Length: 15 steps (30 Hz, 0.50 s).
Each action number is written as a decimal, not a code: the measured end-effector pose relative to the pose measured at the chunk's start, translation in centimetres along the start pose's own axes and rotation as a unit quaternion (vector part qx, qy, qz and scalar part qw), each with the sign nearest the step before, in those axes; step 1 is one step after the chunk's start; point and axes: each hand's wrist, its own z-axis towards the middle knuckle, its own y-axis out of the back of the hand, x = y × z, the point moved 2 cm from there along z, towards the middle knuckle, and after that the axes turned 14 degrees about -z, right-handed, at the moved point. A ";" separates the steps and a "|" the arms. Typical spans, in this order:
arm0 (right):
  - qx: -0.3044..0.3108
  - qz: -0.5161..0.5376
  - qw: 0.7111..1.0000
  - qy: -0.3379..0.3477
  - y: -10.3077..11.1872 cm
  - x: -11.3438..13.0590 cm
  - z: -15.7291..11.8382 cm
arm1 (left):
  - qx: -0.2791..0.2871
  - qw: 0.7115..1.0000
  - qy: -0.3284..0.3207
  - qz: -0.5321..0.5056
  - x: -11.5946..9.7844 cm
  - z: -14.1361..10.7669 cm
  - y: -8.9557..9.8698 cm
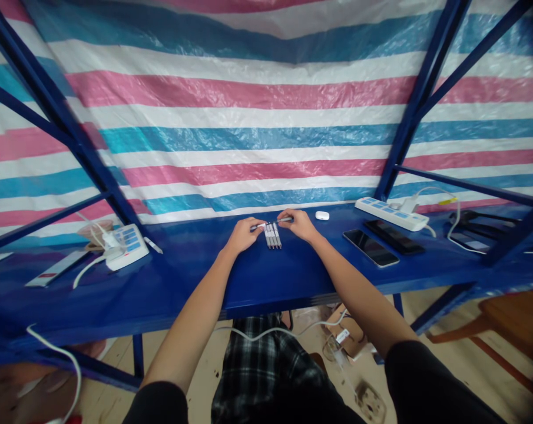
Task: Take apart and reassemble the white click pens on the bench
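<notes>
Left hand (242,234) and right hand (300,225), fingers pinched narrow, hold a pen (272,223) between them at the far end of a row of pens (273,237) on the blue table (182,256). Pen markings (270,232): too small to read.

2 power strips (392,213) (131,244), striped sheet (248,91) — shiny

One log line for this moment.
left hand: holding pale pen end; right hand: holding dark pen end; pens: side by side on table

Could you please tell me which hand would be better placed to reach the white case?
Probably the right hand: it is nearer the white case, while the left hand lies across the row of pens.
</notes>
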 end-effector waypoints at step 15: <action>0.017 -0.003 1.000 -0.002 -0.3 0.5 -0.1 | -0.025 0.996 0.012 -0.079 -0.1 0.1 -0.2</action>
